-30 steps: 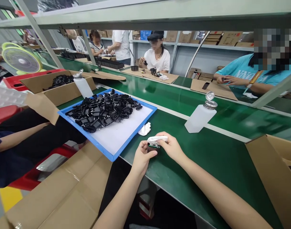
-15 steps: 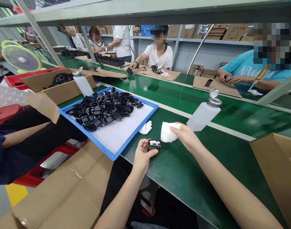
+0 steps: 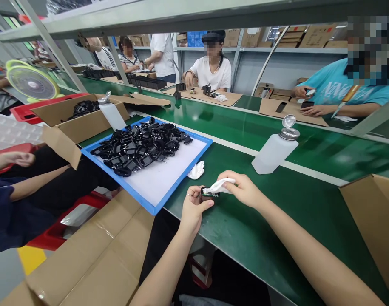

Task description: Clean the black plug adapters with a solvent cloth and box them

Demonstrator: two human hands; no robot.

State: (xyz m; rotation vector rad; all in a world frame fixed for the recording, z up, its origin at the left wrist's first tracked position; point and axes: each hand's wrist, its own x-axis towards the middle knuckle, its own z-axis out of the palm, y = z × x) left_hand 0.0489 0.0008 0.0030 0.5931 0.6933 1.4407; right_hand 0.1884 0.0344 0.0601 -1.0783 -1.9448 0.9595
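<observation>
Through the head camera I see a small black case point(image 3: 210, 195) up in the air over the table point(image 3: 296, 199), just past the right side of the blue tray point(image 3: 162, 178). A green board and some white bits show in its top end. My left hand point(image 3: 194, 208) has it in a pinch, thumb on the near side and fingers round the left end. My right hand point(image 3: 242, 187) pinches a folded white cloth point(image 3: 222, 185) right by that top end. I can't tell if the cloth touches the board.

I think the case is light, hard and a bit slippery. The green board looks easy to hurt, so I'd hold the case by its black sides and keep my grip off the inside. The cloth should be soft and floppy, and easy to bunch.

A big pile of black plug parts point(image 3: 140, 146) lies in the tray. A crumpled cloth point(image 3: 196, 170) sits just beside the tray's right side. Further right of the tray stands a white bottle point(image 3: 274, 154) with its silver lid up. The table is green, smooth and shiny.

Past the tray's left side are a cardboard box point(image 3: 86, 127) and a green fan point(image 3: 33, 83). Beyond the tray, a person in a white shirt point(image 3: 210, 74) works across the way.
</observation>
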